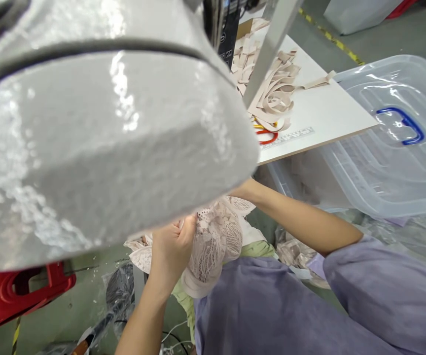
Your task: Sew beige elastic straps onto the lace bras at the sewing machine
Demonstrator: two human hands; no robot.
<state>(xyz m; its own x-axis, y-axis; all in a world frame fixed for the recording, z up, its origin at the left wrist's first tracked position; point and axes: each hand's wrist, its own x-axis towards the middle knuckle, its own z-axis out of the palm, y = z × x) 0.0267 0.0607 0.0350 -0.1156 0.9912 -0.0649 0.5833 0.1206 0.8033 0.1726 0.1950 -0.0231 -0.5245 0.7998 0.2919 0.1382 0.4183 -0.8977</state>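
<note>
Pinching the pale lace fabric (213, 246) between thumb and curled fingers, the left hand (174, 241) sits just below the edge of the grey machine head (124, 148); the right hand (243, 190) is mostly hidden behind that casing, so I can't tell how its fingers stand. The lace bunches in front of the purple shirt (257, 301), and I'd worry a loose fold could slip underneath and get caught, since the casing covers so much. On the white table (324, 113), tangled strips (275, 101) lie beside the scissors (274, 137); one tug might drag both.
</note>
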